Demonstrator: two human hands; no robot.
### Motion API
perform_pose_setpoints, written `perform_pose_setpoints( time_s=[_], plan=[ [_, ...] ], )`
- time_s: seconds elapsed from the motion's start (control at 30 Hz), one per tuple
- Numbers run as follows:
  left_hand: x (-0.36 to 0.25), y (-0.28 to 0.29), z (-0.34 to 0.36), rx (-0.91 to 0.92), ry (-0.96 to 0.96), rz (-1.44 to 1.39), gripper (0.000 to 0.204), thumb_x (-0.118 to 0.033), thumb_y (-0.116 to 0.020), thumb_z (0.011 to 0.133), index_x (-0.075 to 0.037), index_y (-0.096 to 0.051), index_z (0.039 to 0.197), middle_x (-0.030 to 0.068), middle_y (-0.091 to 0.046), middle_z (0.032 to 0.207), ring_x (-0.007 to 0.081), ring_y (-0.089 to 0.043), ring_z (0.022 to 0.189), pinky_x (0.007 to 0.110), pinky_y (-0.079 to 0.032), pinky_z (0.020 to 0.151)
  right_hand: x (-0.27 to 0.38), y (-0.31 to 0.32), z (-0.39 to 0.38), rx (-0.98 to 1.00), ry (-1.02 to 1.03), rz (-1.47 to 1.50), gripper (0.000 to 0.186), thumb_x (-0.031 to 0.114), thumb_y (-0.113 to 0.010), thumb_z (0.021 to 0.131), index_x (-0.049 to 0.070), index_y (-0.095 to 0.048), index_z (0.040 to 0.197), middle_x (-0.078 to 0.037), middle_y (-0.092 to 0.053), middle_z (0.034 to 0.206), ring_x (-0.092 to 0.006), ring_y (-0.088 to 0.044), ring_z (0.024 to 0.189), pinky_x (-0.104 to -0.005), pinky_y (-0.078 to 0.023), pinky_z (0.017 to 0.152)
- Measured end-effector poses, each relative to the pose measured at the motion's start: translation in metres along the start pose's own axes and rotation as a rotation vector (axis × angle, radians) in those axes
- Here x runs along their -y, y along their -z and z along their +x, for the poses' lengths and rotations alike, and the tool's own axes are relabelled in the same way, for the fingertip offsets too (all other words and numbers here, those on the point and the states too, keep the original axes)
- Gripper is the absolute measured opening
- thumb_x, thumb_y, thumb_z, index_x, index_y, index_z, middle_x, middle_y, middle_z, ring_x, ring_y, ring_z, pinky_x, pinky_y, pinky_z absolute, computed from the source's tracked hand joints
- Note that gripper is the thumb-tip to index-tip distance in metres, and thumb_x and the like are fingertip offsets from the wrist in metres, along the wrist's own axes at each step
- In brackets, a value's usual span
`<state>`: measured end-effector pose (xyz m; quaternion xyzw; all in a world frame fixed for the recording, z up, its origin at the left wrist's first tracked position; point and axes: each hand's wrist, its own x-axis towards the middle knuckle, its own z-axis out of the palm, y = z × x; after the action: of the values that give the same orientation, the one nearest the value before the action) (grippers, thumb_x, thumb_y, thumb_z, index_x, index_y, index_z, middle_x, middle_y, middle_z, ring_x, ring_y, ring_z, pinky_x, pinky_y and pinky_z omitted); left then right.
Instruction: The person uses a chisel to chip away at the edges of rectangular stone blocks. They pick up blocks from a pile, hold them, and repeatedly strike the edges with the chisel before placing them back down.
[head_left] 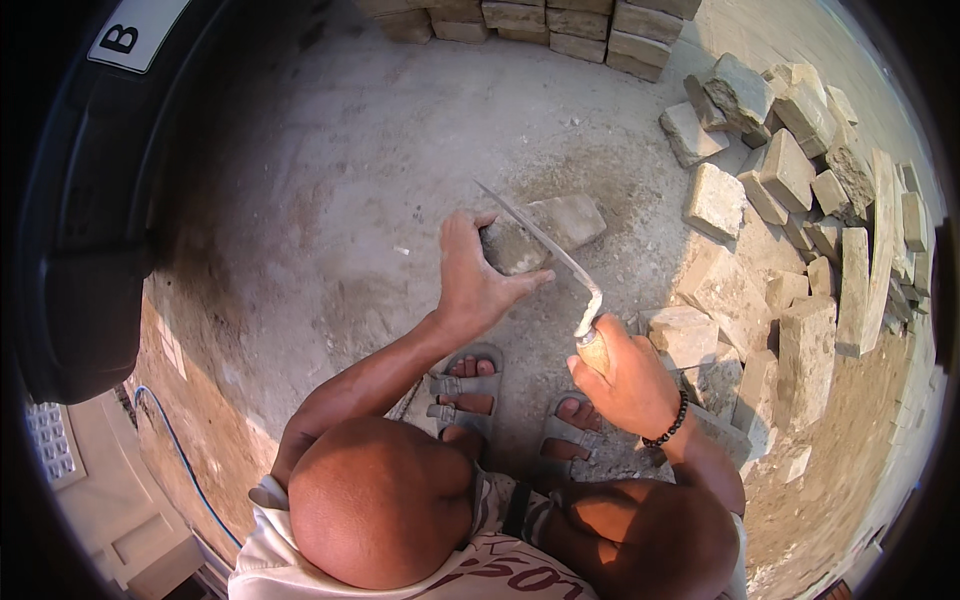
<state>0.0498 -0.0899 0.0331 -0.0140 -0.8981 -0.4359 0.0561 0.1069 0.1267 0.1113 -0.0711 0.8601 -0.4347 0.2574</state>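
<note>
A grey-brown brick (572, 218) lies on the dusty ground ahead of my feet. My left hand (472, 268) grips its near left end, thumb on the near side and fingers round the far side. In my right hand (632, 378) is a trowel (590, 312), held by its wooden handle. The trowel's thin blade is seen edge-on and crosses over the middle of the brick, pointing up and left. I cannot tell whether the blade touches the brick.
Loose and broken bricks (790, 170) are heaped on the right, close to my right forearm. A neat brick stack (570, 22) stands at the far side. A black plastic container (95, 260) stands on the left, and a blue hose (180, 455) runs along the lower left.
</note>
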Motion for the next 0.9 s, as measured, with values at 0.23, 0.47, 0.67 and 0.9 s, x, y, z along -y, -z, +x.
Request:
perform_pose_setpoints(
  time_s=[0.23,0.47,0.67,0.9],
  plan=[
    [0.003,0.000,0.001,0.029,-0.071,0.121,0.091,-0.037,-0.095,0.059,0.004,-0.042,0.120,0.0156,-0.045,0.111,0.0268,-0.049,0.105,0.039,-0.043,0.092,-0.006,0.009,-0.006,-0.107,0.062,-0.032,0.036,0.024,-0.064,0.088,-0.001,-0.052,0.112,-0.029,-0.065,0.080,-0.0507,-0.063,0.083,-0.0568,-0.048,0.071],
    [0.001,0.002,0.003,0.065,-0.101,0.144,0.089,-0.035,-0.095,0.061,0.005,-0.041,0.120,0.0176,-0.044,0.113,0.0284,-0.048,0.107,0.040,-0.042,0.093,-0.032,0.008,0.012,-0.075,-0.124,-0.112,0.036,0.022,-0.064,0.087,-0.003,-0.052,0.112,-0.032,-0.064,0.085,-0.0509,-0.062,0.086,-0.0568,-0.048,0.074],
    [0.002,0.004,0.004,0.098,-0.071,0.097,0.085,-0.032,-0.094,0.063,0.004,-0.041,0.120,0.0172,-0.044,0.114,0.0274,-0.047,0.108,0.039,-0.041,0.095,-0.085,-0.017,0.023,-0.091,-0.174,-0.138,0.037,0.023,-0.064,0.088,-0.002,-0.052,0.113,-0.033,-0.064,0.093,-0.0528,-0.060,0.092,-0.0557,-0.048,0.079],
    [0.013,0.011,-0.001,0.088,-0.029,0.126,0.080,-0.031,-0.092,0.068,0.002,-0.041,0.120,0.0153,-0.048,0.112,0.0263,-0.051,0.106,0.040,-0.043,0.094,-0.029,-0.017,0.011,-0.072,-0.076,-0.042,0.038,0.020,-0.064,0.087,-0.006,-0.049,0.111,-0.036,-0.064,0.090,-0.0547,-0.061,0.093,-0.0582,-0.047,0.079]
  ],
)
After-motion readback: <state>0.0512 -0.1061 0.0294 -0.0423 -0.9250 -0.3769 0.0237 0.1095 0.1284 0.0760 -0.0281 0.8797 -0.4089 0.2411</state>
